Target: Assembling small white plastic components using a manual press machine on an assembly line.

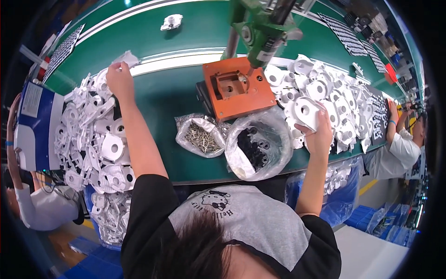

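Observation:
My right hand (320, 132) grips a white plastic housing (304, 109) with a round flange and a centre hole, in front of the right-hand pile of similar housings (344, 100). My left hand (121, 83) is stretched out to the far end of the left pile of white plastic parts (88, 125). Its fingers are curled at a white plastic part (128, 59) beside the belt's edge; the hand partly hides the contact. Between my arms, an orange fixture block (239, 104) with a recessed nest sits under a green press (267, 35).
A bag of metal screws (200, 138) and a bag of black rings (258, 146) stand at the table's near edge. Beyond the table runs a green belt (144, 29) carrying one white part (172, 22). A blue-and-white box (35, 125) stands left. Other people are at both sides.

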Demonstrator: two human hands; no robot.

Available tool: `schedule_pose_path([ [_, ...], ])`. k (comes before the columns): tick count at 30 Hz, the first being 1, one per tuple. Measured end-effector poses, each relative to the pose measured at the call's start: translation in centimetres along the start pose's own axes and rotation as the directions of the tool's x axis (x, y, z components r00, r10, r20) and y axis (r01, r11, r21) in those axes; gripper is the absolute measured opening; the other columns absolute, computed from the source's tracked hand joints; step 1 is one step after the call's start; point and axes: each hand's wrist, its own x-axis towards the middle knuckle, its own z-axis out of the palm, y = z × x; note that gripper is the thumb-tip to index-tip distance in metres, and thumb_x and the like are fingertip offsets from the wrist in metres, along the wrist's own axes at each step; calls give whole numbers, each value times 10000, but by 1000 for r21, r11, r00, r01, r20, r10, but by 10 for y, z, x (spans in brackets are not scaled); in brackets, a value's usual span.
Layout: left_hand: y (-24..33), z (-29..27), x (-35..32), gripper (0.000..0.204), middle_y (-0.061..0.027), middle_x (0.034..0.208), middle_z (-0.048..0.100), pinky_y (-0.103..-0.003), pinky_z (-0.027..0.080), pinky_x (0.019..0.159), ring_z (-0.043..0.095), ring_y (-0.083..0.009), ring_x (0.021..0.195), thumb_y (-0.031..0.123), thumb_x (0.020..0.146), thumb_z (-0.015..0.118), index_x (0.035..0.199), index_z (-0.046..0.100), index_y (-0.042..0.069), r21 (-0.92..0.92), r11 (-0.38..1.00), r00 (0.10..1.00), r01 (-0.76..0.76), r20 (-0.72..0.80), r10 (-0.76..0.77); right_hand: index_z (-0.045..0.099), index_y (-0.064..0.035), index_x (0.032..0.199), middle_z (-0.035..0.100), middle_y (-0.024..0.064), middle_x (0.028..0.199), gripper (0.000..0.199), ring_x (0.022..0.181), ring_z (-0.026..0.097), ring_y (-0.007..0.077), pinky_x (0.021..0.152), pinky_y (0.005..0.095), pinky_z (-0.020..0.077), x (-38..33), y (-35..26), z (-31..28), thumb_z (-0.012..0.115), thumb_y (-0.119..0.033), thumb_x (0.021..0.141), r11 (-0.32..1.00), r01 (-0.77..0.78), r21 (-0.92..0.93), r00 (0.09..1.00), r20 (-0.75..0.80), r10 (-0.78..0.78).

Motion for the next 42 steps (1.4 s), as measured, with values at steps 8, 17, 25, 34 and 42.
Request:
schedule_pose_path([
  [8,142,-35,-81,265,-85,931,614,-255,481,701,596,-142,810,8,750,525,1012,522,43,-848,277,760,451,528,379,449,22,1232,553,133,1202,330,1041,592,217,869,346,517,-2,14,12,457,-84,920,791,-302,533,953,169,251],
  [17,198,-50,-181,399,-95,1063,590,-302,483,823,602,-167,938,380,981,341,1082,499,28,-339,169,269,925,902,339,640,-54,1055,407,286,1337,400,1297,346,399,1038,463,304,-30,0,80,527,83,697,238,907,-348,421,717,-556],
  [25,198,-55,-192,555,-84,1020,558,-265,413,846,531,-134,933,445,995,210,1118,487,-20,-669,309,527,676,732,431,646,-65,1053,357,232,1374,409,1275,364,383,1025,440,320,-40,20,93,684,-41,646,388,795,-466,605,660,-446],
  [34,188,-42,-204,567,-163,1150,472,-309,419,876,509,-178,1025,323,889,585,1219,279,-22,-851,239,672,467,518,530,568,-37,1163,300,210,1403,483,1273,352,390,984,421,378,-45,11,98,718,-79,706,495,716,-493,687,624,-373],
  [42,199,-56,-205,669,-172,1208,443,-316,445,897,505,-199,1078,102,839,617,1310,145,45,-756,229,541,613,613,576,527,0,1199,208,237,1458,473,1329,273,393,1038,428,310,-34,22,87,650,-31,744,408,743,-530,667,643,-377],
])
